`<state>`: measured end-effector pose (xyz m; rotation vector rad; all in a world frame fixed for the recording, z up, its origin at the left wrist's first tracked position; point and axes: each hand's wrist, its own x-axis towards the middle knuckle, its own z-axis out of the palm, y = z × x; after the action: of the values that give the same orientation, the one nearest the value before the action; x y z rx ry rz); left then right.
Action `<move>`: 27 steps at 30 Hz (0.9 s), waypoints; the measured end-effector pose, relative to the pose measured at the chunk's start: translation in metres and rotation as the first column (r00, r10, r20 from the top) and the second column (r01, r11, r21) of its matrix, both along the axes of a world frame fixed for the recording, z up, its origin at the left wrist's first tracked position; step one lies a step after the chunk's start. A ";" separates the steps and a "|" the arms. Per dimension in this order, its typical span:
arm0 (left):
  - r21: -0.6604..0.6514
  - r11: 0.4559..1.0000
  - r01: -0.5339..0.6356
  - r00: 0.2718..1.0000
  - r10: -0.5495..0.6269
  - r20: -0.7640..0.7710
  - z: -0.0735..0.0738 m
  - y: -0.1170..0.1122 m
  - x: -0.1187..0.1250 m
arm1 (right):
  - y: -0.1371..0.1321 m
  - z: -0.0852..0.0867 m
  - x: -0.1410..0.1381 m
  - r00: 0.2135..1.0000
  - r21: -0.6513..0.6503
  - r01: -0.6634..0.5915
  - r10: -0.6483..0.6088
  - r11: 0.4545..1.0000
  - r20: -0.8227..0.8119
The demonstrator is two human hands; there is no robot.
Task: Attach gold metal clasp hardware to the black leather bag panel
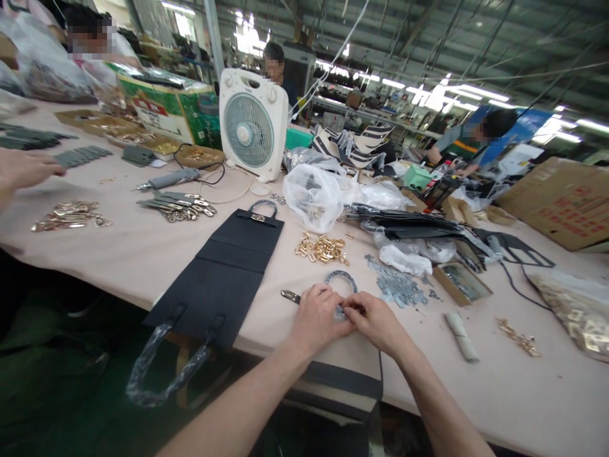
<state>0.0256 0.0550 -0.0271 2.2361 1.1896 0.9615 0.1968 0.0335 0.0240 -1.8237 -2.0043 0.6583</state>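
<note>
My left hand and my right hand meet at the table's near edge, both pinched on a curved grey handle strap that arcs away from my fingers. A gold metal end piece sticks out to the left of my left hand. Just beyond lie a pile of gold buckles and a heap of small grey metal parts. A flat black bag panel lies to my left, its plastic-wrapped handles hanging over the edge.
A white box fan stands at mid table beside clear plastic bags. Another person's hand rests at far left near gold fittings. A small open box, a white roll and a cardboard carton lie right.
</note>
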 end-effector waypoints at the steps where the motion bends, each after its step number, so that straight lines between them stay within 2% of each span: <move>1: -0.002 1.000 0.001 1.000 -0.001 -0.005 0.001 0.000 0.000 | 0.000 -0.001 -0.001 1.000 0.020 0.002 -0.002 1.000 0.002; 4: -0.012 1.000 -0.003 1.000 0.002 -0.021 0.003 0.000 -0.001 | -0.003 -0.008 -0.003 0.999 0.102 0.028 -0.025 0.994 -0.032; 8: -0.013 1.000 0.012 1.000 -0.012 -0.001 0.004 -0.001 -0.001 | -0.014 -0.012 0.005 0.981 0.204 0.122 -0.087 0.971 -0.173; 12: -0.010 1.000 0.027 1.000 -0.027 0.005 0.002 -0.001 -0.001 | -0.046 -0.016 0.023 0.943 0.376 0.303 -0.218 0.876 -0.252; 14: 0.003 0.999 0.033 0.999 -0.033 -0.009 0.002 -0.001 -0.001 | -0.065 -0.024 0.028 0.944 0.411 0.318 -0.247 0.854 -0.218; 19: 0.143 0.990 0.002 0.996 0.011 -0.091 0.012 -0.007 0.002 | -0.093 -0.058 0.026 0.946 0.376 0.321 -0.278 0.869 -0.165; 22: 0.211 0.969 0.126 0.978 -0.086 -0.191 0.024 -0.011 0.011 | -0.095 -0.070 0.021 0.937 0.394 0.349 -0.318 0.850 -0.145; 25: 0.152 0.948 0.281 0.928 -0.228 -0.293 0.031 -0.015 0.026 | -0.093 -0.073 0.016 0.936 0.428 0.346 -0.337 0.835 -0.098; 27: 0.107 0.950 0.293 0.915 -0.246 -0.320 0.032 -0.016 0.035 | -0.092 -0.072 0.011 0.930 0.450 0.346 -0.363 0.823 -0.052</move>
<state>0.0608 0.0389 0.0052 2.6596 0.9101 0.6334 0.2077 -0.0590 -0.0481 -1.8395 -1.5899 0.0350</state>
